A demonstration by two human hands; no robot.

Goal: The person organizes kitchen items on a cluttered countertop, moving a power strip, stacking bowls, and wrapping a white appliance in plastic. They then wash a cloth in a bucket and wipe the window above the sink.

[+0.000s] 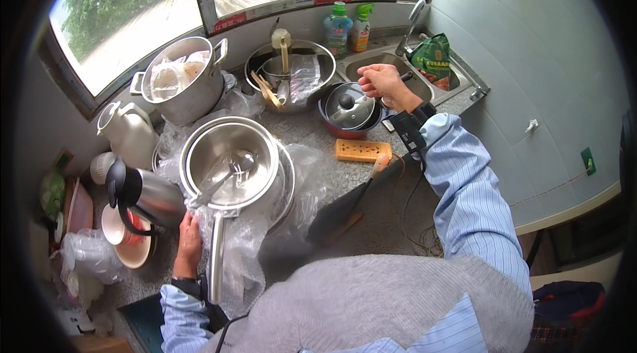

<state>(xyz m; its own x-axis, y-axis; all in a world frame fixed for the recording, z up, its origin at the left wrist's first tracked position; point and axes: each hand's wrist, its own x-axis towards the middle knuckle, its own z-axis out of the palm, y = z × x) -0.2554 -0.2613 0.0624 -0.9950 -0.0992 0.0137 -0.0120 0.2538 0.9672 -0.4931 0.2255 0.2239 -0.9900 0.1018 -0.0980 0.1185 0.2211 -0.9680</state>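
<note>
My left hand [189, 246] is at the near left side of a stainless steel saucepan [229, 164], against the clear plastic wrap [244, 243] around it. Its fingertips are partly hidden, so I cannot tell whether it grips anything. A metal spoon or ladle [241, 161] lies inside the saucepan, whose long handle [216, 258] points towards me. A steel vacuum jug [154, 194] with a black handle leans close to that hand. Loosely curled, my right hand [383, 82] hovers between the sink and a pot [343, 130] with a glass lid [351, 106]; nothing shows in its fingers.
A sink [356, 67] with a tap [408, 34] and a green bag [433, 59] is at the back right. Along the window stand a tall aluminium pot [181, 82], a wok [254, 54] of utensils and cleaning bottles [338, 27]. An orange power strip [363, 150] lies near the counter edge.
</note>
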